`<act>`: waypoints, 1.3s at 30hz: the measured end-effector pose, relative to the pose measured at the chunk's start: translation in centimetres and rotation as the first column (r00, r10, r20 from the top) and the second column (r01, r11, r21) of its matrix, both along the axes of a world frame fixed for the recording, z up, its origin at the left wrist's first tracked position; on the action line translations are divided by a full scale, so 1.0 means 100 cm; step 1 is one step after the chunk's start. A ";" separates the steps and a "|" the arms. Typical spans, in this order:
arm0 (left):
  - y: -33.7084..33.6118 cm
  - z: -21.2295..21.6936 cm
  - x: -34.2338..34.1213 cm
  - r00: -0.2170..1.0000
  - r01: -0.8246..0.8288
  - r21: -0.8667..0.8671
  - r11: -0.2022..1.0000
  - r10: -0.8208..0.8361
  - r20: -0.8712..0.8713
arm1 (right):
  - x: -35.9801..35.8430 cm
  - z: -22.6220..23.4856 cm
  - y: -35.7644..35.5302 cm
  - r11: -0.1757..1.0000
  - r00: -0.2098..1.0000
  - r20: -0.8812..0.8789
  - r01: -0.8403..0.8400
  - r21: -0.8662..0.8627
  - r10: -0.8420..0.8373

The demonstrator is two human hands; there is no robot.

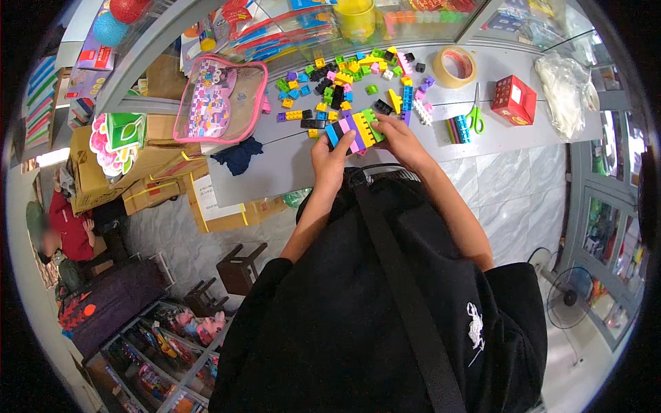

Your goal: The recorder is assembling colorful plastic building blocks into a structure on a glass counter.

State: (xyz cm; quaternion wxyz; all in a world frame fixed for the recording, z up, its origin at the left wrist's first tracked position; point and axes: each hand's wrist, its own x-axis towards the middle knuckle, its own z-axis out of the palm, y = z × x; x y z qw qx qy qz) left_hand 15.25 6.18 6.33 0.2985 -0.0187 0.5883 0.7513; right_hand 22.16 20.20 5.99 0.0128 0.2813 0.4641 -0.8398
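Between my two hands is a row of joined toy building bricks (354, 132), with blue, pink, purple, yellow and green pieces side by side. My left hand (329, 162) is closed on its blue and pink end, thumb on top. At the green end, my right hand (402, 142) grips with thumb and fingers; its lower fingers are partly hidden. Just beyond my hands, loose bricks (337, 96) in many colours lie scattered on the grey table (275, 162). A black brick (382, 107) lies close to my right fingers.
Right of the bricks are a tape roll (455, 67), green-handled scissors (475, 118), a striped brick stack (458, 129), a red box (513, 100) and a clear plastic bag (566, 93). A pink-edged pouch (222, 100) and dark cloth (237, 155) lie left. A person (69, 224) is far left.
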 end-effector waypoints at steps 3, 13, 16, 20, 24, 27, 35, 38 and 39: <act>0.000 0.002 0.000 1.000 0.022 0.015 1.000 -0.022 -0.017 | 0.002 -0.002 -0.001 1.000 1.000 -0.026 -0.009 0.012 0.009; 0.003 0.006 0.000 0.998 0.026 0.012 1.000 -0.026 0.065 | 0.005 0.011 -0.007 0.998 0.999 -0.050 0.012 0.059 -0.009; 0.001 0.001 0.000 0.999 0.045 -0.024 0.999 -0.045 0.002 | 0.007 -0.001 -0.004 0.991 0.993 -0.092 -0.062 0.117 0.073; 0.002 -0.001 -0.001 0.996 0.080 -0.035 0.996 -0.082 -0.033 | 0.007 -0.006 -0.001 0.991 0.989 -0.109 -0.085 0.105 0.097; 0.002 0.001 0.001 0.998 0.070 -0.022 0.997 -0.070 -0.009 | 0.005 -0.008 -0.002 0.986 0.992 -0.068 -0.092 0.142 0.103; 0.002 -0.002 0.001 0.977 0.092 -0.149 0.985 -0.118 -0.176 | 0.006 -0.003 -0.003 0.969 0.991 -0.034 -0.119 0.218 0.129; 0.004 0.007 0.006 0.933 0.116 -0.343 0.932 -0.220 -0.283 | 0.006 0.005 -0.003 0.988 0.993 -0.050 -0.102 0.115 0.108; 0.003 0.003 0.006 0.909 0.167 -0.286 0.944 -0.259 -0.325 | 0.009 0.001 0.001 0.990 0.991 0.003 -0.135 -0.040 0.136; 0.003 0.001 0.005 0.891 0.193 -0.238 0.952 -0.272 -0.364 | 0.009 0.000 0.000 0.989 0.991 -0.016 -0.131 -0.075 0.130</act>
